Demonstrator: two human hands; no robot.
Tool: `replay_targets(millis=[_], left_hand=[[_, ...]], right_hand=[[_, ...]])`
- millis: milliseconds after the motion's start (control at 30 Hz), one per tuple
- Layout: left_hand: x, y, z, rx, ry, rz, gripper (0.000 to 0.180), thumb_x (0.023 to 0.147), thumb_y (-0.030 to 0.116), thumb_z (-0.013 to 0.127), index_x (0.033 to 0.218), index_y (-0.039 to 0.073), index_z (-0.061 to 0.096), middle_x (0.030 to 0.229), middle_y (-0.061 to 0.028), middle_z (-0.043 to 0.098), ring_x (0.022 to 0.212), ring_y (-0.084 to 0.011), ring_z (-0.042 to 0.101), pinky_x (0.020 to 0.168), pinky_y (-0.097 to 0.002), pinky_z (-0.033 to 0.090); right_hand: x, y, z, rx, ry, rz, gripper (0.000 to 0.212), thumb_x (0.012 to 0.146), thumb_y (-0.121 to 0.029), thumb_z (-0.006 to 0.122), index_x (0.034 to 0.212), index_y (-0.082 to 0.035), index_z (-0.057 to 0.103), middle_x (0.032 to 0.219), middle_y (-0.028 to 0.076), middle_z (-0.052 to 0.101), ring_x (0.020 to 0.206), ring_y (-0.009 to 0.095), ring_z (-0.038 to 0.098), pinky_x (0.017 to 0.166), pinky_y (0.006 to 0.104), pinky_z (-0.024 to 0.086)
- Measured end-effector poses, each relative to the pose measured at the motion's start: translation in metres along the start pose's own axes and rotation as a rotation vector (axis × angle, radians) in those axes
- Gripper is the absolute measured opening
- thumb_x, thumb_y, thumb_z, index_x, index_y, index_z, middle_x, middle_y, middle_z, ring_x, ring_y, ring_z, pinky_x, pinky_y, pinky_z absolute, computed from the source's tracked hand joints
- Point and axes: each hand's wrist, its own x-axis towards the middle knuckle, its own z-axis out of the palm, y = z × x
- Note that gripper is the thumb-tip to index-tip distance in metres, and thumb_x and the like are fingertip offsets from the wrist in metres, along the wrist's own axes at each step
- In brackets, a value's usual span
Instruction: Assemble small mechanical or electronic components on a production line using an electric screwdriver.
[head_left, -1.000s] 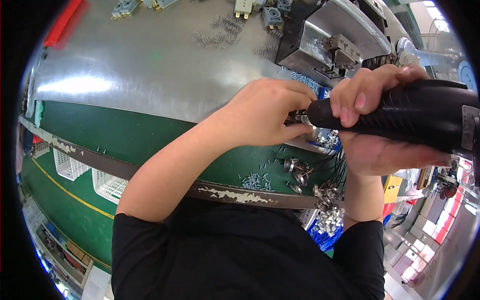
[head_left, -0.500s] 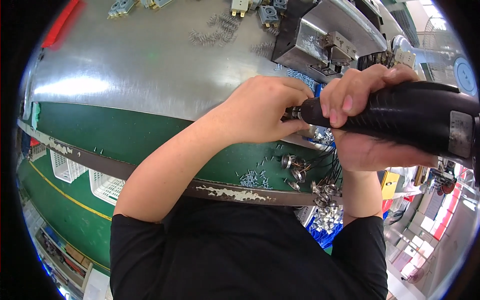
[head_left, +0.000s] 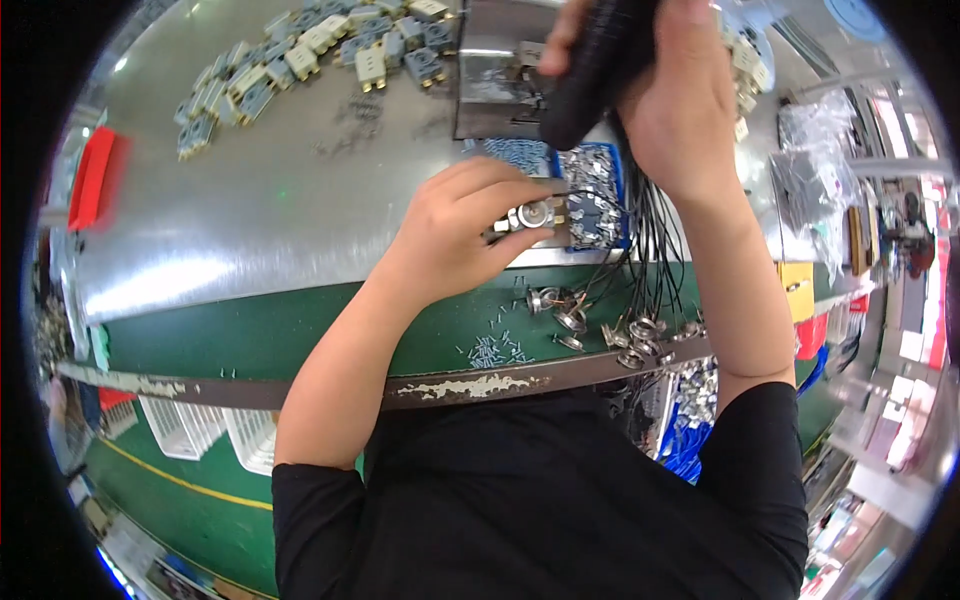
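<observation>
Our left hand (head_left: 455, 235) has its fingers (head_left: 520, 192) closed on a small round metal fitting (head_left: 533, 214), just above the desk (head_left: 250, 210) edge. Our right hand (head_left: 680, 100) grips a black power screwdriver (head_left: 595, 70) above it, beside a blue screw tray (head_left: 600, 195).

To my left the steel worktop (head_left: 250, 210) lies open between the grey connector pile (head_left: 300, 50) at the far edge and the green strip. Ahead, the metal fixture (head_left: 495, 70) and the blue screw tray (head_left: 590, 195) block the way; black wires (head_left: 650, 260) and loose fittings (head_left: 600, 330) crowd the near right.
</observation>
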Motion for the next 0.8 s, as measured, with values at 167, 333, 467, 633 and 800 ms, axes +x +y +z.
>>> replay_targets(millis=[167,333,467,633,800], left_hand=[[-0.005,0.007,0.004,-0.083,-0.045,0.015,0.029,0.071,0.006,0.091,0.096,0.004,0.076,0.097,-0.0094,0.076,0.092,-0.0301,0.074,0.081,-0.0406,0.060],[-0.011,0.016,0.001,-0.056,-0.062,-0.072,0.034,0.068,0.000,0.092,0.098,0.001,0.077,0.100,-0.0122,0.077,0.100,-0.0282,0.075,0.087,-0.0384,0.061],[-0.010,0.017,0.007,-0.064,-0.045,-0.045,0.033,0.070,0.003,0.091,0.100,0.004,0.077,0.097,-0.0114,0.077,0.093,-0.0294,0.075,0.083,-0.0379,0.060],[-0.012,0.035,0.004,0.042,0.070,-0.239,0.034,0.073,0.005,0.092,0.103,0.003,0.077,0.099,-0.0121,0.078,0.091,-0.0228,0.075,0.083,-0.0338,0.059],[0.003,0.045,0.006,0.153,0.173,-0.320,0.038,0.081,0.004,0.088,0.116,-0.001,0.074,0.111,-0.0115,0.077,0.101,-0.0189,0.074,0.091,-0.0326,0.058]], right_hand=[[-0.007,-0.037,0.000,-0.784,-0.174,0.088,0.035,0.113,-0.035,0.048,0.122,-0.002,0.054,0.099,0.008,0.067,0.090,0.019,0.066,0.086,0.0340,0.055],[-0.026,-0.087,0.045,-1.517,-0.256,0.942,0.034,0.101,-0.025,0.068,0.118,0.004,0.068,0.106,0.016,0.070,0.089,0.032,0.068,0.083,0.0410,0.054],[-0.076,-0.087,0.048,-1.237,-0.520,0.806,0.037,0.090,-0.016,0.074,0.122,0.002,0.068,0.111,0.021,0.069,0.109,0.040,0.066,0.094,0.0464,0.054],[-0.093,-0.077,0.052,-1.363,-0.358,0.734,0.031,0.085,-0.016,0.077,0.111,-0.001,0.069,0.106,0.019,0.070,0.105,0.040,0.069,0.090,0.0487,0.056],[-0.099,-0.070,0.039,-1.446,-0.236,0.543,0.033,0.085,-0.016,0.078,0.113,0.000,0.071,0.107,0.016,0.069,0.098,0.040,0.070,0.085,0.0463,0.057]])
